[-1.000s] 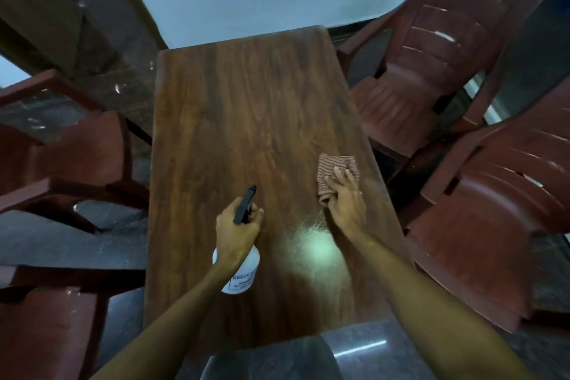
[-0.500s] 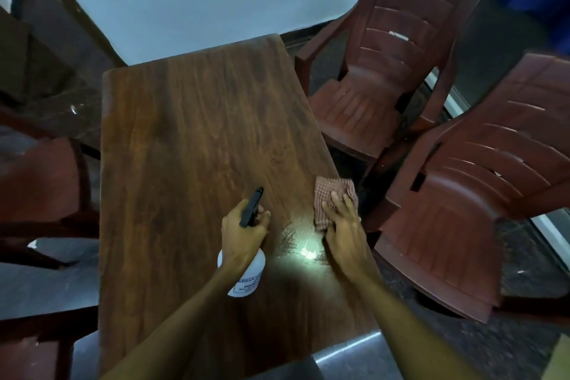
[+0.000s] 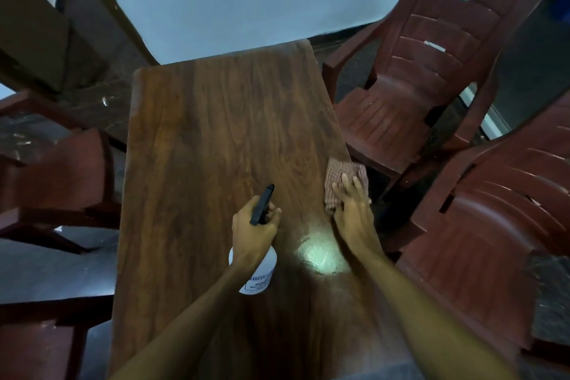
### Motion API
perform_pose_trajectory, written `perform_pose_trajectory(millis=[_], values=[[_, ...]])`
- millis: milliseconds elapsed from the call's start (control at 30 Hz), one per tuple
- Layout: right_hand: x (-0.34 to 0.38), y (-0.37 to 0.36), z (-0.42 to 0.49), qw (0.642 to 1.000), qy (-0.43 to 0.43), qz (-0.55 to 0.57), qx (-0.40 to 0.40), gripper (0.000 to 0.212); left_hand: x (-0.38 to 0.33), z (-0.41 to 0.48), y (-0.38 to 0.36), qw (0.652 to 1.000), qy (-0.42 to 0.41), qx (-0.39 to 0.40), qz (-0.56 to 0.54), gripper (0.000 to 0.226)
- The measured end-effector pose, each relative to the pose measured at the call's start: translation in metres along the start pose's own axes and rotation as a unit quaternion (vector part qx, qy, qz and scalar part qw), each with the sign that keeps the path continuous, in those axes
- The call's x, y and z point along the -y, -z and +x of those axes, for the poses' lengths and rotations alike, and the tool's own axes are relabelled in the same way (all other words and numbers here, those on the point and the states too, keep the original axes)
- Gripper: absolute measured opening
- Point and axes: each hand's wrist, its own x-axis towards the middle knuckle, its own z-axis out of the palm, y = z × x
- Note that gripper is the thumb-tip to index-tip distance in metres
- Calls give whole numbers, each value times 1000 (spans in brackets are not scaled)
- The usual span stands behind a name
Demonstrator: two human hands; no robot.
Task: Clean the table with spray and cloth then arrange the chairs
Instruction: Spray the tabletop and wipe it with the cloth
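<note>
Moved: cloth (image 3: 342, 174) and right hand (image 3: 354, 216) have slid outward to the right edge of the table (image 3: 216, 133), centre right of frame

Cloth: soft, light, limp; bunches easily. The hand lies on it with fingers flat and spread, pressing rather than gripping

Spray bottle (image 3: 259, 274): lower centre, rigid light plastic, likely slick when wet. Left hand (image 3: 254, 228) is wrapped round its neck under the black trigger, the best hold

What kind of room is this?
Probably a dining room or small eatery: a long wooden table has dark red plastic armchairs on both sides, over a polished dark floor.
</note>
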Motion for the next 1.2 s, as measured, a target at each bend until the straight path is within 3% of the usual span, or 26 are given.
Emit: perform_pose_trajectory(millis=[100,200,367,433,533,700,867,1000,1067,1200], values=[[24,-23,-68,999,50,-13,-10,58,9,6,18,1000,4,-21,8,12],[38,-64,-73,991,126,23,33,56,22,9,39,999,5,-33,22,14],[81,-72,5,1000,-21,13,-17,55,44,10,87,998,5,-52,20,15],[114,-90,5,1000,9,5,4,57,55,12,109,998,9,-60,25,16],[149,-120,-6,991,121,-6,62,58,75,17,146,997,7,-69,16,17],[216,-141,10,1000,0,-12,19,53,114,38,217,997,1,-72,-7,14],[282,-194,-17,985,134,-36,107,59,158,68,282,999,-2,-31,-24,14],[318,-203,-9,997,-13,18,72,58,174,90,329,1000,-11,-5,-20,16],[332,-213,-25,998,-31,-2,50,58,178,97,342,1000,-13,4,-23,17],[356,-245,-82,990,105,-21,87,64,183,115,363,1000,-10,18,-24,15]])
